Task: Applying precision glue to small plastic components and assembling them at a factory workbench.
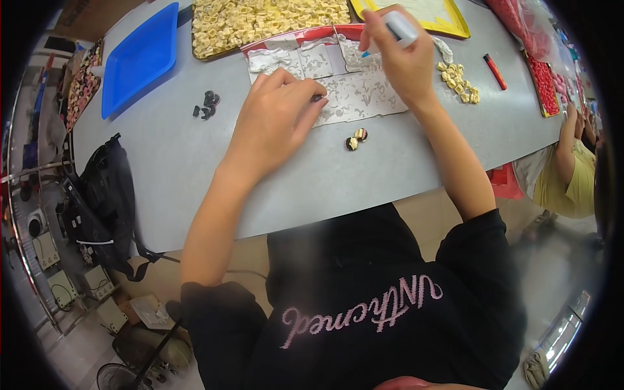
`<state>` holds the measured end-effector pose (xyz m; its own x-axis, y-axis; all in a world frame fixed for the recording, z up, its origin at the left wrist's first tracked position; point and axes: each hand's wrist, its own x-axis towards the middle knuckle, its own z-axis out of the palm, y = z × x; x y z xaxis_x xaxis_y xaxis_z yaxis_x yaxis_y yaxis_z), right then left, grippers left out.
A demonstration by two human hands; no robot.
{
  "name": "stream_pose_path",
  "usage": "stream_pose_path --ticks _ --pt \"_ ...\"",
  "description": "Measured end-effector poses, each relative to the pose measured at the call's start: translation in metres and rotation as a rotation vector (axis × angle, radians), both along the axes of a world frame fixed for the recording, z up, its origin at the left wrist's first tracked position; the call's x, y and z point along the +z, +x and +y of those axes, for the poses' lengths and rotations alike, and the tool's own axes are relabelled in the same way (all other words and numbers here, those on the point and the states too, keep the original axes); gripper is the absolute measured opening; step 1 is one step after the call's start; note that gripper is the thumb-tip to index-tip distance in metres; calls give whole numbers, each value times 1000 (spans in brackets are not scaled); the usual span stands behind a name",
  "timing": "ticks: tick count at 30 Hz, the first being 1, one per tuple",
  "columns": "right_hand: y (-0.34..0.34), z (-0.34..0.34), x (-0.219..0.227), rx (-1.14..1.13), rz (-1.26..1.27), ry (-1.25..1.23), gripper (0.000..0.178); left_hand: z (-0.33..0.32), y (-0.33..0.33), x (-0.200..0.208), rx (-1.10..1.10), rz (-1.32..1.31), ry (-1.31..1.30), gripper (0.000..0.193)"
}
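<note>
My left hand (276,120) rests on a stained white sheet (370,97), its fingers closed round a small dark piece (316,98) that shows only in part. Held in my right hand (408,62) is a small white squeeze bottle (399,30), with a blue tip (366,54) pointing down over the sheet. Two small dark-and-cream assembled pieces (355,139) lie just in front of the sheet. Left of my left hand sits a little group of loose black pieces (208,105). Beyond my right wrist are several small cream pieces (459,83).
A tray full of cream pieces (270,29) stands at the back, beside a yellow tray (458,23). An empty blue tray (123,81) lies at the left. A red marker (495,72) and a tray of red pieces (541,84) are at the right, near another person (569,172).
</note>
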<state>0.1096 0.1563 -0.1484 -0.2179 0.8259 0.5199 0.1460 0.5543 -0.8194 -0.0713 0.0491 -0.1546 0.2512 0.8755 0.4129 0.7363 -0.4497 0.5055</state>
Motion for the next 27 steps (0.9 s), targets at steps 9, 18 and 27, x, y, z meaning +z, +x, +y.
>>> stream_pose_path --ticks 9,18,27 --pt "7 -14 -2 152 -109 -75 25 -2 1 1 -17 8 7 9" --pt "3 -13 -8 140 -145 -39 24 1 -1 1 -11 10 -4 8" --pt "-1 -16 -3 74 -56 -61 17 -1 -1 -2 -13 9 6 8"
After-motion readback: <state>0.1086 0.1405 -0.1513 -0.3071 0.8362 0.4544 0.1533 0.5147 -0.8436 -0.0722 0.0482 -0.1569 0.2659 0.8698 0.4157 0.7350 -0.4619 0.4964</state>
